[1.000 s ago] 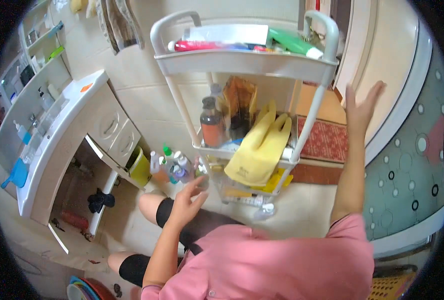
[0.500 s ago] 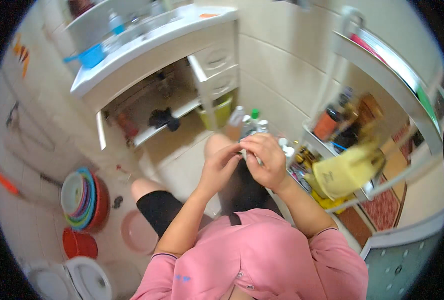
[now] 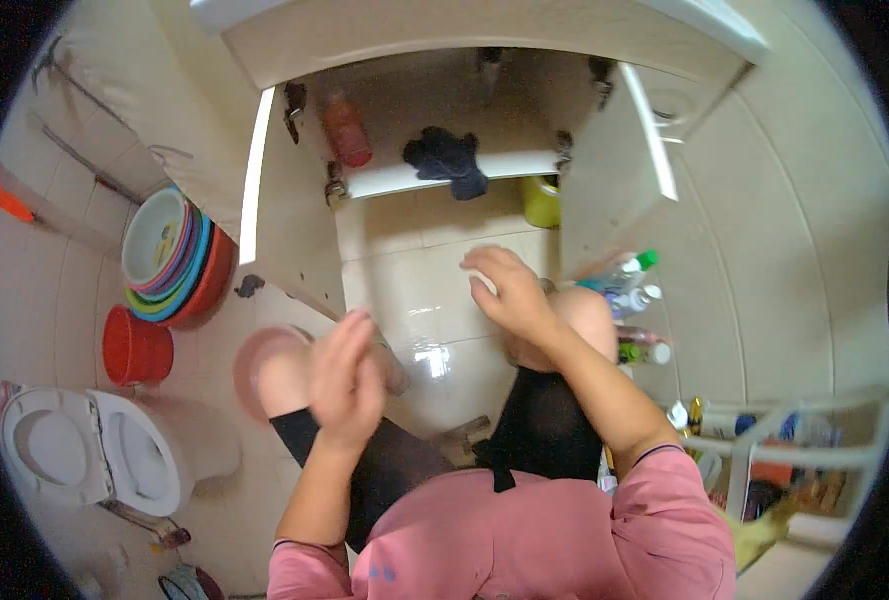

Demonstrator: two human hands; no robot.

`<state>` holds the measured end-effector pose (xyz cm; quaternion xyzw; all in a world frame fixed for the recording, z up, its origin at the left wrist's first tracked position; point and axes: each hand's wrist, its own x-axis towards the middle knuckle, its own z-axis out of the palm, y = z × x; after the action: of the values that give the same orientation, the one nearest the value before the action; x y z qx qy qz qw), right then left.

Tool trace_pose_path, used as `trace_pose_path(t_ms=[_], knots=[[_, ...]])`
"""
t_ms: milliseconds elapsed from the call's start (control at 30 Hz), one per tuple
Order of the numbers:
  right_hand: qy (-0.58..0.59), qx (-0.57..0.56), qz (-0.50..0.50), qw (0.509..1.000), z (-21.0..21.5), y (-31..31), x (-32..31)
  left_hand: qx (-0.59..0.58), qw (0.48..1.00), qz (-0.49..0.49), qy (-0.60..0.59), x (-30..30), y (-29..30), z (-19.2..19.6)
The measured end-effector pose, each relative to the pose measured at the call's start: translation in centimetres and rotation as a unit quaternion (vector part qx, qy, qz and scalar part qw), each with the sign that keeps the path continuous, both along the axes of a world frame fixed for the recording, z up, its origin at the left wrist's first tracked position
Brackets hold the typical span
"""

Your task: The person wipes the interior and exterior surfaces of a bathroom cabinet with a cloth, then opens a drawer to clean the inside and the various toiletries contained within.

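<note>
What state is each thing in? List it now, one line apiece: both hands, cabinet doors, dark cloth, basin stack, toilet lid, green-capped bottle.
Left hand: open, blurred, nothing visibly held
Right hand: open, fingers slightly bent, nothing visibly held
Left cabinet door: swung open
Right cabinet door: swung open
Dark cloth: crumpled, draped over the white cabinet ledge
Basin stack: nested one inside another
Toilet lid: raised
Green-capped bottle: cap on

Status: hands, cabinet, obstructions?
Left hand blurred, right hand open; neither visibly holding anything. Dark cloth over cabinet ledge. Open doors flank it.
</note>
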<state>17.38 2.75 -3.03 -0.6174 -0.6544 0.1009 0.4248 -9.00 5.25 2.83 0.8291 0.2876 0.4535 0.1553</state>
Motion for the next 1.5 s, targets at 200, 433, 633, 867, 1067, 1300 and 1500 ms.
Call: trace_pose_path(t_ms=[200,433,633,867,1067,1300,1500], knots=[[-0.152,-0.120,-0.101,0.976,-7.4,16.7,6.0,0.088,0.971,0.199,-0.101,-1.5,6.6,-0.6],[-0.187,-0.185,-0.129,0.956,-11.0,27.0,6.9,-0.198,0.875,0.311,0.314,-4.7,7.6,-6.0],[-0.162,-0.109,-0.099,0.976,-12.3,28.2,0.7,-0.387,0.875,0.266,-0.120,-6.7,6.2,-9.9],[-0.226,0.051,0.054,0.971,-12.7,26.8,-3.2,-0.399,0.880,0.224,-0.125,-5.4,6.5,-9.5],[-0.266,0.097,0.017,0.959,-14.2,21.5,8.4,-0.456,0.865,0.151,-0.145,-4.7,6.3,-7.7],[-0.380,0.126,-0.137,0.906,-15.0,17.9,13.7,-0.589,0.787,-0.010,-0.181,-2.3,6.8,-6.6],[-0.313,0.146,0.076,0.935,-14.6,26.0,-0.2,-0.702,0.678,-0.124,-0.180,-1.0,7.5,-5.3]])
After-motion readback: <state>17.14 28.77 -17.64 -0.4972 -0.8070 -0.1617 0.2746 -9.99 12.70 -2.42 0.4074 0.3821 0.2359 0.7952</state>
